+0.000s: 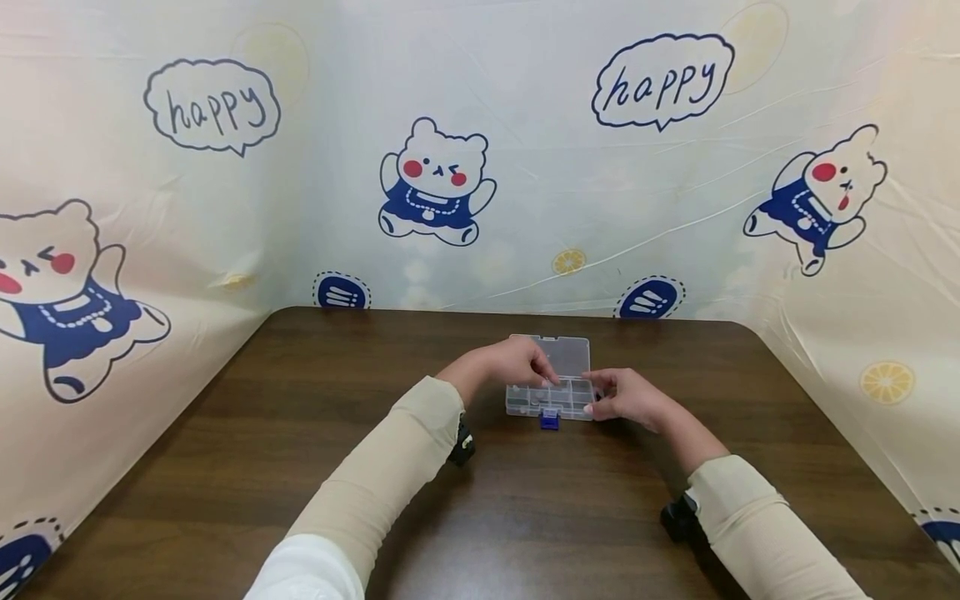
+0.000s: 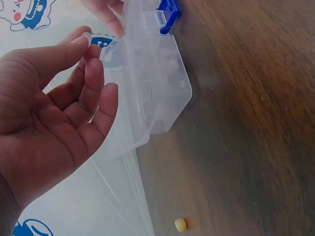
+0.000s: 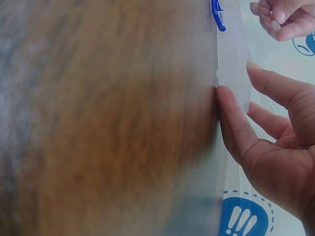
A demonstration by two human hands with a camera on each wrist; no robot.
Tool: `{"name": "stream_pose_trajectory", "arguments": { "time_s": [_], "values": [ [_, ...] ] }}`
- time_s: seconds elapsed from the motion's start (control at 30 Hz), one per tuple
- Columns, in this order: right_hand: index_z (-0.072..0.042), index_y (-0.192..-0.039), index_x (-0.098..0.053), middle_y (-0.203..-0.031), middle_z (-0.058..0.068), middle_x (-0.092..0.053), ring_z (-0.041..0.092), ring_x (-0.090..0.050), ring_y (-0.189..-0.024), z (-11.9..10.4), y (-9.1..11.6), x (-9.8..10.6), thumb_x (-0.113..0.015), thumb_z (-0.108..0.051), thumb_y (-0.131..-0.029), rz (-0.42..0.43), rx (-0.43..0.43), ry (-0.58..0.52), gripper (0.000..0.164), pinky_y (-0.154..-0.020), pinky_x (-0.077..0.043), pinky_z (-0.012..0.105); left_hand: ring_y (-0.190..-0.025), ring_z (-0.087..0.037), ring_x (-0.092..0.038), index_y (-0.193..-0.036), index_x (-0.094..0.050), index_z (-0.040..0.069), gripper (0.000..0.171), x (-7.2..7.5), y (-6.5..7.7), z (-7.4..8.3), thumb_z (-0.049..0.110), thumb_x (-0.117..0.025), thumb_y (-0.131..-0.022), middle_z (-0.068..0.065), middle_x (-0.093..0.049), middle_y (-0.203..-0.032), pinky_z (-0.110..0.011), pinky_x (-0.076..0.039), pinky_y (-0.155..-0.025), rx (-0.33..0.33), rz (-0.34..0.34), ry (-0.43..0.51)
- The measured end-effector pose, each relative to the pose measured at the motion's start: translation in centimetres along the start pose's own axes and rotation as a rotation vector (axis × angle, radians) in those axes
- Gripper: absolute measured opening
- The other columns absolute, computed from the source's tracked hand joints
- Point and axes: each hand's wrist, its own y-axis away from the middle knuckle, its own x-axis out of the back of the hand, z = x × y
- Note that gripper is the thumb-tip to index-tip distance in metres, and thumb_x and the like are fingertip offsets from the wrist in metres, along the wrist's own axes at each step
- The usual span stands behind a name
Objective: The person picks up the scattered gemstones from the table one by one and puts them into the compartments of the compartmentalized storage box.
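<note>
A clear plastic compartment box (image 1: 544,400) stands on the table with its lid (image 1: 566,354) raised at the back and its blue latch (image 1: 549,419) hanging at the front. Over the compartments is my left hand (image 1: 517,362). Its thumb and forefinger pinch a small whitish piece (image 2: 87,37), too small to identify; the other fingers are loosely bent. My right hand (image 1: 630,396) holds the box's right end, thumb at the front corner and fingers toward the back. Pale specks show faintly inside the box, but I cannot tell what they are.
The brown wooden table (image 1: 225,467) meets printed cloth (image 1: 525,75) at its back and sides. On the table, apart from the box, lies a small yellowish bead-like piece (image 2: 180,225). Dark wrist cameras (image 1: 462,444) sit below both wrists.
</note>
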Motion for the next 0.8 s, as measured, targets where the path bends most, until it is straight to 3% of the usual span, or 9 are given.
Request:
{"name": "stream_pose_trajectory", "arguments": {
  "time_s": [0.37,0.8],
  "values": [
    [-0.001,-0.14,-0.05,-0.127,0.022,-0.054,0.03,-0.051,-0.103,0.2,-0.1,0.0,-0.078,-0.011,-0.082,0.002,0.023,0.003,0.066,-0.083,-0.051,0.036,-0.072,-0.008,-0.056,-0.104,-0.077,0.009,0.017,-0.4,-1.2,0.4,0.004,-0.068,-0.091,0.004,-0.073,-0.094,-0.023,-0.05,-0.067,0.062,-0.036,-0.01],
    [-0.002,-0.141,-0.05,-0.131,0.023,-0.052,0.031,-0.05,-0.105,0.2,0.0,0.1,-0.078,-0.014,-0.083,-0.002,0.024,0.002,0.066,-0.086,-0.051,0.038,-0.079,-0.007,-0.062,-0.098,-0.077,0.01,0.012,-1.3,-2.3,0.1,0.006,-0.073,-0.087,0.004,-0.072,-0.09,-0.023,-0.051,-0.071,0.052,-0.01,-0.008]
  ]
}}
